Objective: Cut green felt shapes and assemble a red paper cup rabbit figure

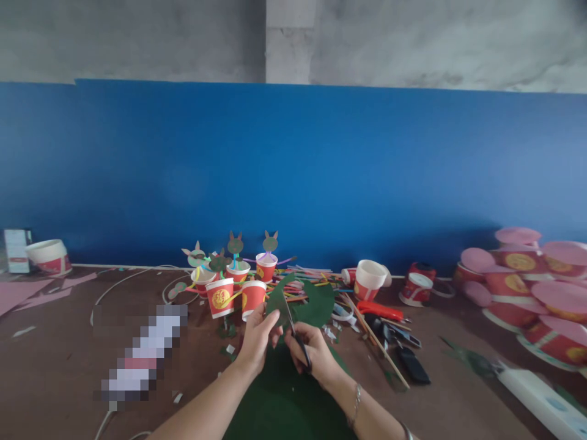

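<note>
Between the fingers and thumb of my left hand is a piece of dark green paper, held up above the table. My right hand grips black-handled scissors, whose blades point up and away along the paper's right side. Whether the blades are cutting into it, I cannot tell. Under both hands lies a larger dark green sheet. Another green piece with a curved cut-out sits just beyond the scissors.
Behind my hands stand red-and-white paper cups, some topped with animal-head cutouts. Coloured sticks lie at the back. To the right are an orange-red tool, a power strip and stacked pink-topped cups. Paper scraps dot the brown table.
</note>
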Available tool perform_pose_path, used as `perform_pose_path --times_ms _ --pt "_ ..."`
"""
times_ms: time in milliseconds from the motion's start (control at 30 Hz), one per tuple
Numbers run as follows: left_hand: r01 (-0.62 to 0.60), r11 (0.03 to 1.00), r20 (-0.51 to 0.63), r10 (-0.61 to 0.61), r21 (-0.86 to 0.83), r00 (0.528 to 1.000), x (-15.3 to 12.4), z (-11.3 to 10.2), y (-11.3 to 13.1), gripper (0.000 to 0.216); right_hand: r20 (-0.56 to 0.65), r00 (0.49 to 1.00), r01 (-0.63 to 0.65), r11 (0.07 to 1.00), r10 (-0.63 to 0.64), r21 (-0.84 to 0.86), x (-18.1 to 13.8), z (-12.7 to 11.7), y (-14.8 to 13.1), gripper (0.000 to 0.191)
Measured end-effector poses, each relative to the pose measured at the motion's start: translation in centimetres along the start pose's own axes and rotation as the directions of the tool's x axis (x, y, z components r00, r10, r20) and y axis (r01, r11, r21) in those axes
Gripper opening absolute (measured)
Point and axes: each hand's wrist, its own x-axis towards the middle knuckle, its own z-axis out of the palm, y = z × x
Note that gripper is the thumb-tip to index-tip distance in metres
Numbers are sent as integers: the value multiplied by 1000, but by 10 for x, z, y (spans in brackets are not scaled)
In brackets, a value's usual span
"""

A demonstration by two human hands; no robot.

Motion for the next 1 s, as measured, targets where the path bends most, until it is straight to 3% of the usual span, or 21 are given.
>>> perform_pose_path --times_ms 633,1000 --pt "31 997 -77 -36 -73 996 0 0 1 30 -13 999 -42 999 42 4 -1 1 -2 23" --pt "43 996 -58 -48 -78 997 0 1 2 29 8 999 -42 999 42 25 -1 0 1 31"
